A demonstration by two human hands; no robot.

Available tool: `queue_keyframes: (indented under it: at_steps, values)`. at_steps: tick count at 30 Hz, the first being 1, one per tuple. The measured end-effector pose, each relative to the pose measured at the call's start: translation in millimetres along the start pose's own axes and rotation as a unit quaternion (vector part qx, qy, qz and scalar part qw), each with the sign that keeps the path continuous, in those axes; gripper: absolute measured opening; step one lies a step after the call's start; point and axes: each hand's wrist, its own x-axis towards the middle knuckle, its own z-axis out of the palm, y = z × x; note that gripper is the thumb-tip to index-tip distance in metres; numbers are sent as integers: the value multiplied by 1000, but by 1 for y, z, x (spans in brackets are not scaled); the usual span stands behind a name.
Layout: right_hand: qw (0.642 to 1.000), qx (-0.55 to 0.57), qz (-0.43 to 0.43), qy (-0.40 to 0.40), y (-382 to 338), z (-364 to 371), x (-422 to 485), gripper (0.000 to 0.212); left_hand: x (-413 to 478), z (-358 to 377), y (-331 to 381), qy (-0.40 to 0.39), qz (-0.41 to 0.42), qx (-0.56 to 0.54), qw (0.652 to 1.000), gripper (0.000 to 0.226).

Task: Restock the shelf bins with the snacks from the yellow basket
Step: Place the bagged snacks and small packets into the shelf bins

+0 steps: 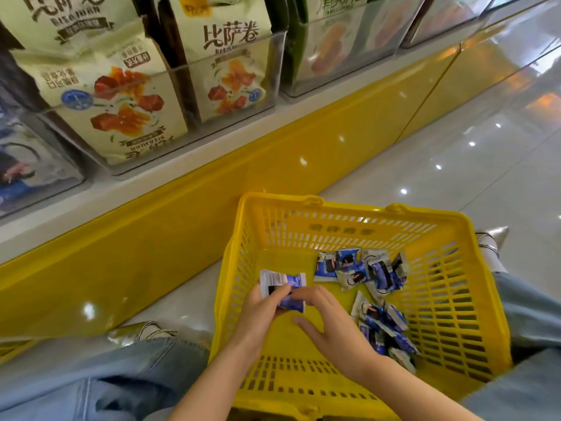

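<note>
A few blue-and-white snack packets (282, 288) are being gripped in the curled fingers of the left hand (261, 314). They are being touched by the right hand (334, 329), its fingers loosely spread. Beneath both hands the yellow basket (449, 299) is sitting; loose packets (364, 271) are lying beyond the right hand. The shelf bins (273, 71) are standing far beyond the left hand.

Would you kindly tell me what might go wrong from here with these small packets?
1. The left hand grips a bunch of packets at once, the right hand touching them; one may slip out.
2. Loose packets lie in two clumps in the yellow basket; some could be missed.
3. The nearest clear bins hold large bags, so small packets might land in the wrong bin.
</note>
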Motion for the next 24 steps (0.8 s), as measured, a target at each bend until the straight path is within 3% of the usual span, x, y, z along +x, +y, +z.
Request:
queue_keyframes:
  at_steps: [4, 8, 10, 16, 20, 24]
  values:
    - [978, -74, 177, 86, 68, -17, 1, 29, 7, -4, -1, 8, -8, 16, 1000, 14]
    - [892, -195, 405, -43, 148, -45, -15, 54, 15, -1, -2, -18, -20, 26, 999, 17]
    - [864, -159, 473, -65, 168, -49, -27, 64, 19, 0, -4, -28, -25, 41, 998, 17]
    - [859, -88, 501, -54, 181, -47, -32, 54, 26, 2, -12, -37, -33, 86, 995, 21]
    - [875, -97, 469, -68, 176, -47, -26, 37, 27, 5, -13, -33, -24, 113, 993, 29]
    - [896, -53, 440, -32, 155, -44, -16, 29, 22, 4, -14, -15, -35, 98, 994, 18]
